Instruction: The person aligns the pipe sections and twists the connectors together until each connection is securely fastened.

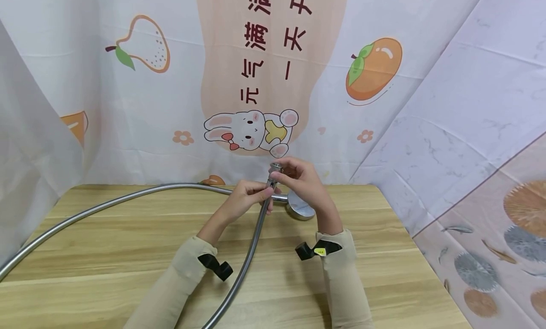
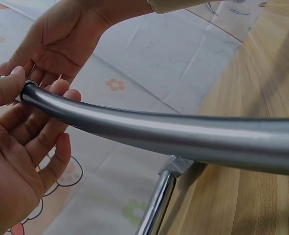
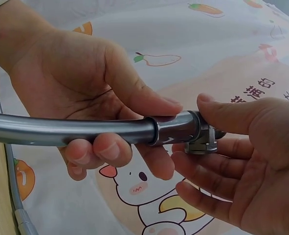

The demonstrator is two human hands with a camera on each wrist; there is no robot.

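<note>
My left hand (image 1: 245,199) holds the end of a grey metal shower hose (image 1: 254,239), its thumb and fingers around the smooth collar (image 3: 176,128). At the hose's tip sits a small metal fitting (image 3: 201,147) with a ridged nut on its side. The thumb and fingers of my right hand (image 1: 304,181) pinch this fitting. In the left wrist view the fitting is mostly hidden behind the fingers. Behind the hands, a chrome shower head (image 1: 301,208) lies on the table; its handle (image 2: 156,200) shows below the hose in the left wrist view.
The hose's other stretch (image 1: 128,196) curves across the left of the wooden table (image 1: 384,267) toward the shower head. White printed cloth (image 1: 162,96) hangs behind the table's back edge, with more cloth (image 1: 469,177) along the right side.
</note>
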